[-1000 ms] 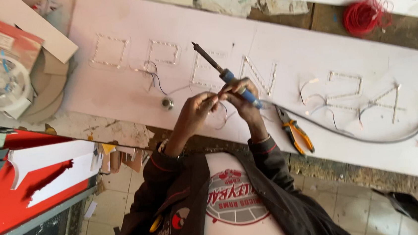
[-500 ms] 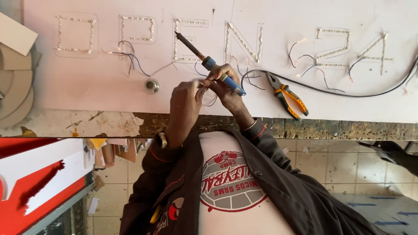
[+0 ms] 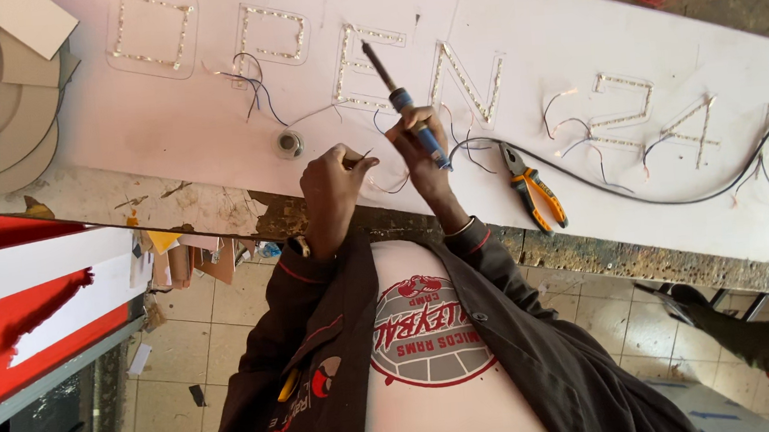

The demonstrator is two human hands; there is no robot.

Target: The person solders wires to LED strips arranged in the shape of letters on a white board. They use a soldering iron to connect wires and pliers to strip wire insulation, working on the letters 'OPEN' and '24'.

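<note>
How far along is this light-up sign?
Done: the LED letters sit on the white board. In hand: the right hand holds a soldering iron, the left hand pinches a thin wire. Left, apparently: loose wire ends by the right-hand characters.

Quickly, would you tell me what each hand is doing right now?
Left hand: closed, pinching a thin wire at its fingertips.
Right hand: closed around the blue-handled soldering iron, tip pointing away over the white board.
</note>
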